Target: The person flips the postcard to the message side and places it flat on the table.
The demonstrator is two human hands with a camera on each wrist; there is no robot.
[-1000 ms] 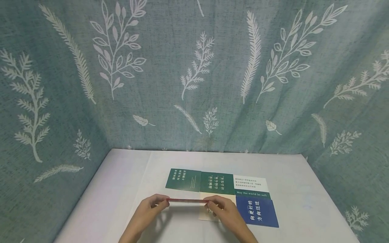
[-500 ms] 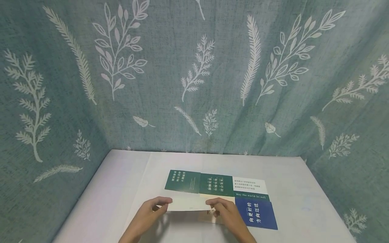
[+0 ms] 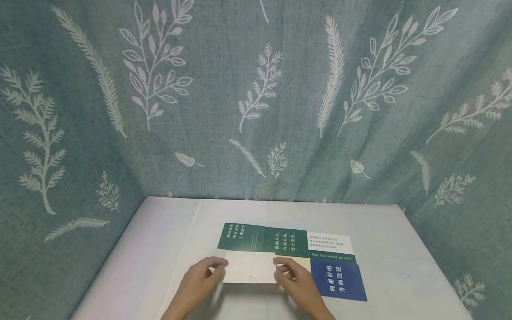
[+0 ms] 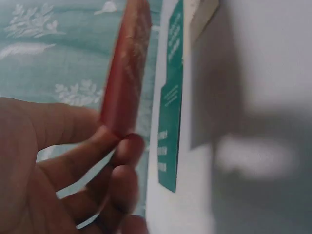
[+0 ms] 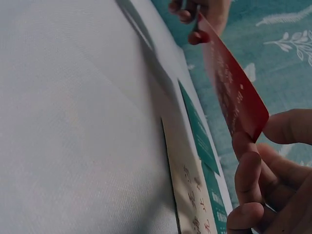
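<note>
A postcard (image 3: pixel 250 267) is held above the table between both hands, its pale side towards the head camera. Its other side is red with white lettering, as the card (image 5: pixel 243 97) in the right wrist view shows. My left hand (image 3: pixel 201 279) pinches the left end between thumb and fingers; my right hand (image 3: pixel 298 282) pinches the right end. A cream card (image 3: pixel 302 263) with brown characters lies partly hidden under the right hand. Behind the held card are a green card (image 3: pixel 240 238) and a second green card (image 3: pixel 286 242).
A white-and-green card (image 3: pixel 331 242) lies at the back right, and a blue card (image 3: pixel 340 280) in front of it. All the lying cards form a close block on the white table (image 3: pixel 168 231). A patterned curtain (image 3: pixel 224 89) encloses the back and sides.
The held postcard has tilted from nearly edge-on to showing its pale face to the head camera. Both hands keep hold of its ends. The cards on the table stay put.
</note>
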